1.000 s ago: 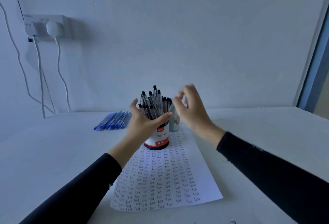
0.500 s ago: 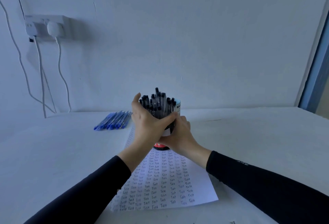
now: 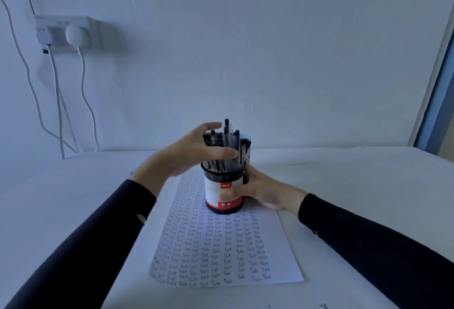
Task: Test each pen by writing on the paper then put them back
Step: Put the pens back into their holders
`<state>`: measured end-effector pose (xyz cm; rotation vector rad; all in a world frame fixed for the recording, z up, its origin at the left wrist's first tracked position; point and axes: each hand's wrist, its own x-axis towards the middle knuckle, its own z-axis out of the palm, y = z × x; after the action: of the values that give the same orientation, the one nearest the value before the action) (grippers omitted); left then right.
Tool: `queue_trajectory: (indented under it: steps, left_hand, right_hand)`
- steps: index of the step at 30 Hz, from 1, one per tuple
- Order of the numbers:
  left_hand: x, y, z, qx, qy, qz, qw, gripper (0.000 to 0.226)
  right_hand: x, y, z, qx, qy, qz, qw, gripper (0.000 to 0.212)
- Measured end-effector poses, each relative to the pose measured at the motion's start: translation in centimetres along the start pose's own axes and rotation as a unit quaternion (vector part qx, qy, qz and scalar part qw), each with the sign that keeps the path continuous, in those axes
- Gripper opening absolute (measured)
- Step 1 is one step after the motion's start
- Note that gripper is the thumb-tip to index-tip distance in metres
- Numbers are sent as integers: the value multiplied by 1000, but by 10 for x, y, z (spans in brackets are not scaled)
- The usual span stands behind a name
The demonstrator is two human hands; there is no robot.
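The pens point(image 3: 227, 141), a tight black bundle, stand upright in the mesh pen holder point(image 3: 222, 193) at the far end of the paper point(image 3: 221, 247). The left grip point(image 3: 189, 154) wraps the bundle above the rim, thumb across the near side, likely to gather the pens and keep them from splaying. The right grip point(image 3: 260, 190) is curled round the holder's lower right side, steadying it. The paper is filled with rows of "Test", so testing looks nearly done. Around it lies the pale desk point(image 3: 73, 198); far left, a wall socket point(image 3: 63, 31) has 2 plugs.
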<state>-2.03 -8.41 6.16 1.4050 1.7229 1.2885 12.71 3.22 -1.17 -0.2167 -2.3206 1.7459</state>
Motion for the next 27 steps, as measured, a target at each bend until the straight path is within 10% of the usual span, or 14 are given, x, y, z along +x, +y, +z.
queue_trajectory:
  steps: [5,14,19,27]
  left_hand:
    - [2,-9,-8,-82,-112,22,990,80]
    - [-17,-21,49,68,235,79,966,92]
    - [-24,-11,58,211,216,80,950,129]
    - [-18,14,11,101,109,269,952,44]
  right_hand:
    - [-1,0,2,-6,17,0,1000,70]
    - [-4,2,20,-93,133,-44,986,63]
    - [-3,3,12,-84,63,-65,992,54]
    - [6,7,-12,-44,-31,15,998,83]
